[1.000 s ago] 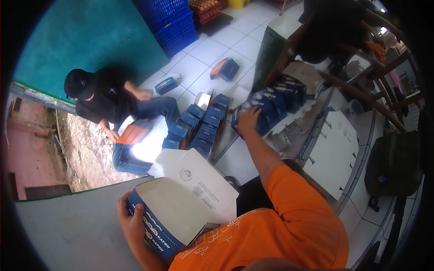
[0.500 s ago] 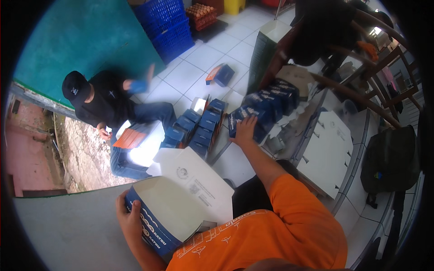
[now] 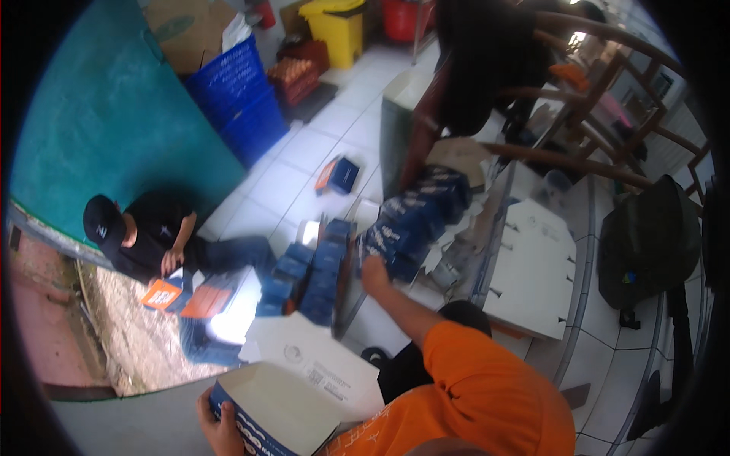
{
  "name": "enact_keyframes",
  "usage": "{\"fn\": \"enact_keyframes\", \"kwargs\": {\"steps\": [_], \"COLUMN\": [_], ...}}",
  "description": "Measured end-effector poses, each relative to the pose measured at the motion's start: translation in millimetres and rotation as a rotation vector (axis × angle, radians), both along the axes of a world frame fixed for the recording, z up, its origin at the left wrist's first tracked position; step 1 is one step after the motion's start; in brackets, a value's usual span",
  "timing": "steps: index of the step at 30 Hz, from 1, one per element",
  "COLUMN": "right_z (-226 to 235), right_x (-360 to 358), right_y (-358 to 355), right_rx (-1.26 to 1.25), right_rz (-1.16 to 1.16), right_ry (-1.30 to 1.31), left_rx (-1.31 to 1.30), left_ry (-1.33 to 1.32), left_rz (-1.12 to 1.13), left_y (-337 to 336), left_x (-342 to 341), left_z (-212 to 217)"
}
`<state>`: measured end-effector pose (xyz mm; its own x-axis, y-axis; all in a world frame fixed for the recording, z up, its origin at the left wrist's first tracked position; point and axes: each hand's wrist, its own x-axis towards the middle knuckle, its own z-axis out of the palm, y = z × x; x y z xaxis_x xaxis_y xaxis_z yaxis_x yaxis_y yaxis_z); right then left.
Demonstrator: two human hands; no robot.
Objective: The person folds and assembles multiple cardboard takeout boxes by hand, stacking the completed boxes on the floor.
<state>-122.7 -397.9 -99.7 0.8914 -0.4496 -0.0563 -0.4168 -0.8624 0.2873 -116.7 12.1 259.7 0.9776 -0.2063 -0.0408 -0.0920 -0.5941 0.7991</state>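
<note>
In my left hand, a large open blue-and-white cardboard box rests against me. The thumb is over its wall, and its wide lid is folded back to show the white inside. My right hand reaches forward to a row of folded dark blue boxes and grips the nearest one at its close end. Motion blurs those fingers somewhat. Left of that row, smaller dark blue boxes stand packed in two lines.
A seated co-worker at left handles an orange-and-blue box. One small box lies on the white tiles. Flat white cardboard sheets and a dark backpack are at right, below a wooden chair. Blue crates stand behind.
The view has shifted. My right hand's fingers, spread over the blue boxes before, are now drawn in at the nearest one. The co-worker's raised hand has come down to an orange-and-blue box.
</note>
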Motion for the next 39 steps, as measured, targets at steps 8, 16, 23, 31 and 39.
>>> {"fn": "enact_keyframes", "kwargs": {"steps": [8,16,23,31,39], "right_z": [111.7,109.7,91.5,134.7,113.2], "right_x": [11.9,7.7,-9.5,-42.4,-61.7], "right_y": [-73.7,-61.0,-52.8,-79.2,-95.1], "right_rx": [0.222,0.274,0.137,0.375,0.530], "right_rz": [-0.162,-0.170,0.039,-0.148,-0.289], "right_ry": [-0.056,0.216,0.070,0.091,-0.050], "left_rx": [-0.011,-0.002,-0.004,-0.061,-0.054], "left_ry": [0.041,0.043,0.033,0.061,0.041], "left_rz": [0.021,0.007,-0.003,0.008,0.013], "left_y": [-10.0,-26.6,-24.0,-29.2,-30.0], "left_x": [-8.1,-7.8,-6.0,-0.7,-2.9], "left_z": [18.6,25.6,22.2,15.3,16.0]}}
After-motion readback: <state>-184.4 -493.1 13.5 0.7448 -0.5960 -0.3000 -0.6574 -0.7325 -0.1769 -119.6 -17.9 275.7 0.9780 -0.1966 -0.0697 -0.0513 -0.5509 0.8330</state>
